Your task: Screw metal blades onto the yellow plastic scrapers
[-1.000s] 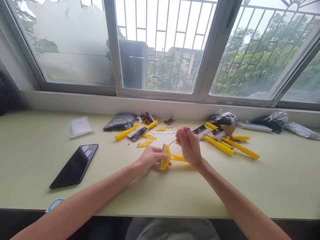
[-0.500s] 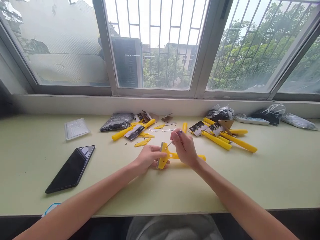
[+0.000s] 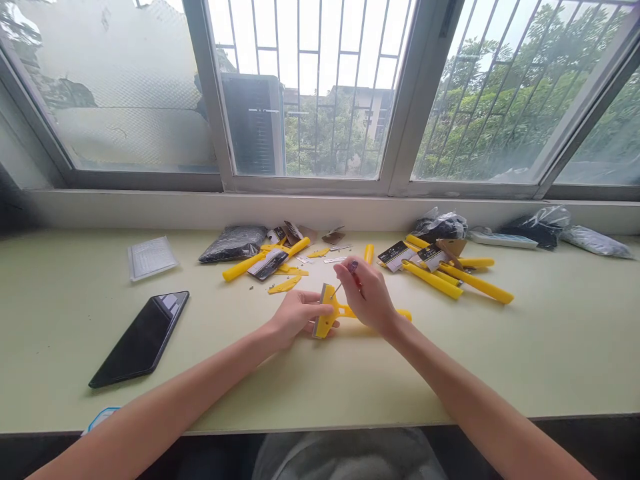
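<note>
A yellow scraper (image 3: 327, 320) with a metal blade along its left edge is gripped at the head by my left hand (image 3: 296, 317), thumb on top and fingers beneath. Its handle runs to the right, partly hidden under my right hand (image 3: 371, 297). That hand is closed around a screwdriver (image 3: 353, 266), whose thin shaft slants down to a screw spot on the scraper head. Just beyond my left hand lies a loose yellow scraper plate (image 3: 285, 285), with small screws and blades near it.
More yellow scrapers with cards (image 3: 440, 267) lie at the back right, others (image 3: 267, 260) at back left. A black phone (image 3: 143, 340) and a clear packet (image 3: 151, 258) rest on the left. Plastic-wrapped bundles (image 3: 234, 243) stand along the window wall.
My right hand's fingers have turned slightly around the screwdriver, its tip staying at the scraper head. My left hand and the scraper have kept their place.
</note>
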Demonstrator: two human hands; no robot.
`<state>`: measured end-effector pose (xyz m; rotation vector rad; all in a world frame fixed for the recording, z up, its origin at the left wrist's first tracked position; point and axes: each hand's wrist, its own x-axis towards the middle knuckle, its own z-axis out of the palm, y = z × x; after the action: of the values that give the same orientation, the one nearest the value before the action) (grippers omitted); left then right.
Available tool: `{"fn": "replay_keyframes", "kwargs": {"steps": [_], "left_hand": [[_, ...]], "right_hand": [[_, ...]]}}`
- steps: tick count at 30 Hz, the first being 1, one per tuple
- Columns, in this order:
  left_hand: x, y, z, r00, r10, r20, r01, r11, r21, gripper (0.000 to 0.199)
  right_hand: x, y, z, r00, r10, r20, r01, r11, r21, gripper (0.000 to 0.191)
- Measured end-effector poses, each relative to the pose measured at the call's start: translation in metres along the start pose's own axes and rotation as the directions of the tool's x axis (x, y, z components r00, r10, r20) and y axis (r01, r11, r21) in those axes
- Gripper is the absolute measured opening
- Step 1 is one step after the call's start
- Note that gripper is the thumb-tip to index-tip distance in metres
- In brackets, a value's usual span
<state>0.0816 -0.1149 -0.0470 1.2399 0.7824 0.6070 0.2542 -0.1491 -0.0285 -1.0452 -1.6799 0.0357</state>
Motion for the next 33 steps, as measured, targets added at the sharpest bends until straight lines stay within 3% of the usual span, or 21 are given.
{"fn": "replay_keyframes", "kwargs": {"steps": [3,11,15,22,28,33], "left_hand": [[0.000,-0.001,-0.001,1.000,-0.004,0.008,0.004,1.000,-0.001,0.041],[0.002,-0.001,-0.002,1.000,-0.024,0.001,0.024,1.000,0.006,0.042],[0.002,-0.003,-0.003,1.000,-0.005,0.014,0.005,1.000,0.003,0.042],[0.003,-0.003,-0.002,1.000,0.010,0.018,-0.010,1.000,0.004,0.042],[0.001,-0.003,-0.002,1.000,0.012,0.017,-0.012,1.000,0.011,0.041],[0.001,-0.003,-0.002,1.000,0.021,0.017,-0.021,1.000,0.003,0.042]], "right_hand": [[0.002,-0.008,0.000,0.997,0.068,-0.043,-0.062,0.990,0.125,0.020],[0.003,-0.011,-0.011,0.990,0.087,0.113,-0.125,0.915,0.383,0.040],[0.005,-0.015,-0.016,0.981,0.075,0.179,-0.154,0.864,0.479,0.033],[0.007,-0.022,-0.008,0.969,0.230,0.090,-0.238,0.768,0.595,0.021],[0.008,-0.021,-0.013,0.977,0.125,0.171,-0.204,0.767,0.608,0.030],[0.009,-0.024,-0.011,0.970,0.203,0.131,-0.240,0.768,0.594,0.027]]}}
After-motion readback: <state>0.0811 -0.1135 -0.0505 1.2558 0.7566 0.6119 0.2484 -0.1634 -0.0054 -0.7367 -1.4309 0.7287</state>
